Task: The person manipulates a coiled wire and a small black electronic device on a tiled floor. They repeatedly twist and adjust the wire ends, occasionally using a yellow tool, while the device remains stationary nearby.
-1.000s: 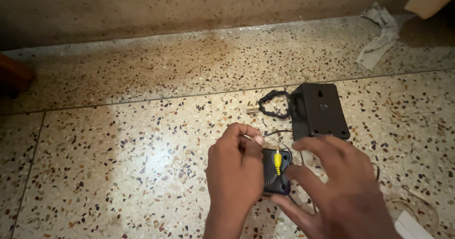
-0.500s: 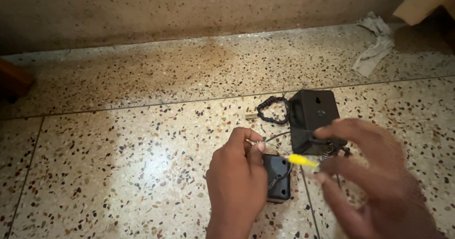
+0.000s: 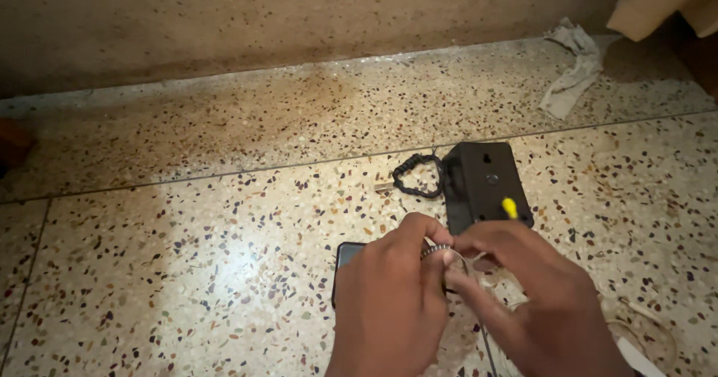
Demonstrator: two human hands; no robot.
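My left hand and my right hand meet over the speckled floor, fingertips touching. Between them sits a small shiny metal piece with thin wires; the left fingers pinch it. The right hand grips a small tool whose yellow tip sticks up above the knuckles. Under the left hand lies a small black device, mostly hidden. Just beyond the hands rests a black rectangular box with a coiled black cord at its left side.
A crumpled white cloth lies at the back right by the wall base. A clear round lid and a white object sit at the lower right. A dark brown object is at the far left.
The right hand has drawn back toward the left hand with the yellow-tipped tool. Both hands now close over the small device, covering most of it.
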